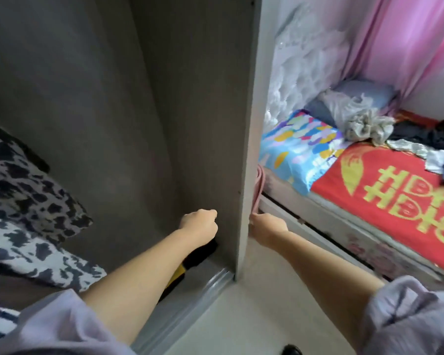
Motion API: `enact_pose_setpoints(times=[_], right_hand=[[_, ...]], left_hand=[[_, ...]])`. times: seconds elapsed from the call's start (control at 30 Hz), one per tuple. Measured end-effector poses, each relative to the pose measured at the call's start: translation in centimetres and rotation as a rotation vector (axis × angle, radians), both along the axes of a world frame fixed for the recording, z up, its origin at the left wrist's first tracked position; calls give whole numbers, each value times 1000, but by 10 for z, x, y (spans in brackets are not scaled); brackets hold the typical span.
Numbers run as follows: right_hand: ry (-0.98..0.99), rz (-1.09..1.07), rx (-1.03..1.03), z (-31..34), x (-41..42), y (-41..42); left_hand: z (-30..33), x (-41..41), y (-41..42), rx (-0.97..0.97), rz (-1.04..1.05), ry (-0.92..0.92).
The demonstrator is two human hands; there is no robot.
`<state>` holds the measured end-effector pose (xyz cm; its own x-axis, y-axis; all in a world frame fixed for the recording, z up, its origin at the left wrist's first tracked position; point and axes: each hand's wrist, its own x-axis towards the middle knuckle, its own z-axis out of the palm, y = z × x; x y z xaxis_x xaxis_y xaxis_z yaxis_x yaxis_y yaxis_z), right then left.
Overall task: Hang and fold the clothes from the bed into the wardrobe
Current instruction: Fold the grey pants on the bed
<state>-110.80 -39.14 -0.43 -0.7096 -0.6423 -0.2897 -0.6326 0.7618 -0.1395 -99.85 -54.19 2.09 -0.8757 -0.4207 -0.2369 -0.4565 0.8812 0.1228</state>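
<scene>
The wardrobe [203, 124] stood open ahead of my hands, its side panel rising between them. The bed [385, 201] lay beyond my right hand [268, 225], the clothes [420, 139] heaped at its far end, well apart from me. That hand pinched a pink hanger [259, 190] just outside the panel, probably to hang a garment. My left hand [199, 222] hung clenched inside the wardrobe, apparently holding nothing.
</scene>
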Motion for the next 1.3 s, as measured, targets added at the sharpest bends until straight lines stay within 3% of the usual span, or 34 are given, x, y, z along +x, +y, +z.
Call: enact_pose_setpoints(times=[0.27, 0.63, 0.9, 1.3], right_hand=[[13, -422, 15, 9, -59, 227], [-9, -740, 112, 14, -131, 532], [-64, -882, 109, -20, -207, 616], [-129, -1183, 63, -43, -370, 734]], left_hand=[[7, -120, 167, 18, -348, -7], [-5, -262, 465, 122, -748, -9], [-27, -364, 529, 71, -797, -91], [-35, -602, 658, 40, -1032, -137]])
